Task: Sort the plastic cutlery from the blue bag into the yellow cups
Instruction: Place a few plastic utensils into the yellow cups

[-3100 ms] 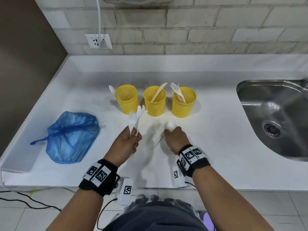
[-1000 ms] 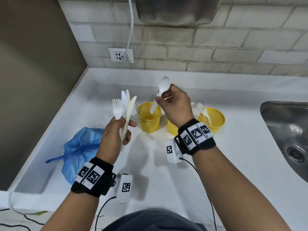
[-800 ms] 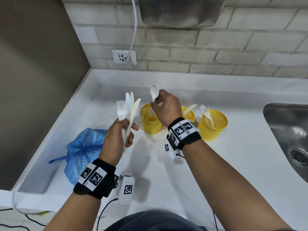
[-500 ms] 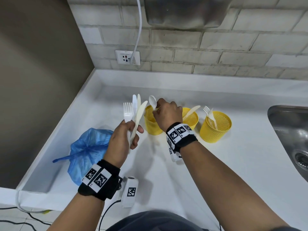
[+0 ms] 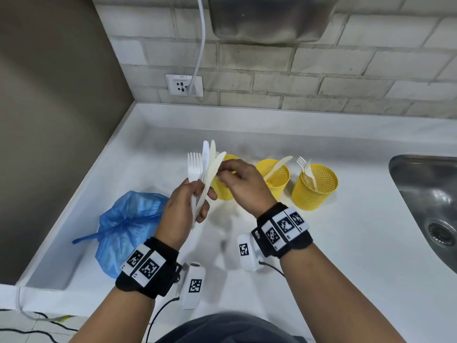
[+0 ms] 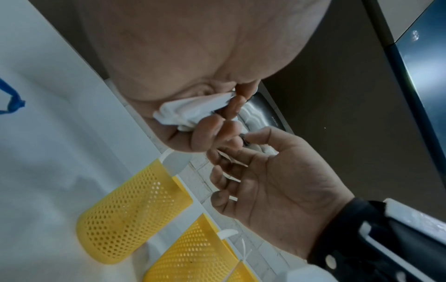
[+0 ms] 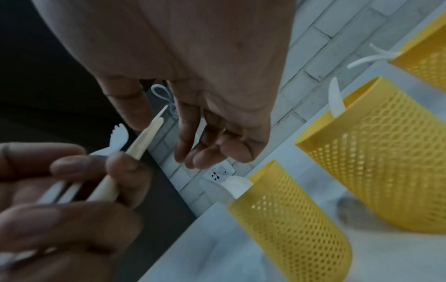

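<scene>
My left hand (image 5: 200, 194) grips a bundle of white plastic cutlery upright: a fork (image 5: 194, 164), a white knife (image 5: 206, 154) and a beige knife (image 5: 215, 167). My right hand (image 5: 222, 170) holds nothing. Its thumb and fingers are spread either side of the beige knife's blade (image 7: 149, 131), close to it. Three yellow mesh cups stand in a row behind. The left cup (image 5: 223, 189), partly hidden by my hands, holds spoons (image 7: 235, 186). The middle cup (image 5: 274, 177) holds a knife, and the right cup (image 5: 315, 186) holds forks. The blue bag (image 5: 126, 226) lies tied at the left.
A steel sink (image 5: 425, 194) is set into the white counter (image 5: 346, 243) at the right. A wall socket (image 5: 184, 84) with a white cable sits above the back edge, under a metal wall unit (image 5: 272, 18). A brown wall (image 5: 49, 120) bounds the left.
My right hand carried a spoon to the left cup, let it go there, and has come back empty to the bundle. My left hand has kept its grip.
</scene>
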`<state>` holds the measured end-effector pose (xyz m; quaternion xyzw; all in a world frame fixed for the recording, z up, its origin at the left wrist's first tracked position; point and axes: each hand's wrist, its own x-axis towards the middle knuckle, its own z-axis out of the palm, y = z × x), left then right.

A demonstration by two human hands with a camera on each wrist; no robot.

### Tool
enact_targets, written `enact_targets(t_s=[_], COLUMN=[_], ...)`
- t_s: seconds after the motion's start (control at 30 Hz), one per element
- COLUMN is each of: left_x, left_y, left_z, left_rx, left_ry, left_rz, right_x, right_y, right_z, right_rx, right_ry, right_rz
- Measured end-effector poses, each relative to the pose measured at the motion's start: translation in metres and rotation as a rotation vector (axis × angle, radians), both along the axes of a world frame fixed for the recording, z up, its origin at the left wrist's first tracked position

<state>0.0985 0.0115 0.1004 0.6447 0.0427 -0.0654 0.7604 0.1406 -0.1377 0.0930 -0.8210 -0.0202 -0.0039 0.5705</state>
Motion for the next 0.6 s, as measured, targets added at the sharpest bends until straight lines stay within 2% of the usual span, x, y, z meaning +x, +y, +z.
enact_targets(t_s=[0.07, 0.17, 0.3, 0.6], left_x=[-0.001, -0.003, -0.011, -0.023], left_y=[-0.001, -0.003, -0.005, -0.008], left_z=[-0.003, -0.005, -0.001, -0.007], left_rx=[-0.007, -0.02, -0.019, -0.022], left_ry=[-0.004, -0.036, -0.069, 0.01], left_rz=[-0.049, -0.119, -0.161, -0.246], right_x=[-0.011, -0.022, -0.029, -0.05], right_y=[0.001, 0.001, 0.0, -0.002], right_z=[0.003, 0.005, 0.004, 0.005], right_rx=[0.014, 0.092, 0.141, 0.152], right_ry=[0.0, -0.006, -0.011, -0.051], right_rz=[0.088, 0.128, 0.104, 0.01])
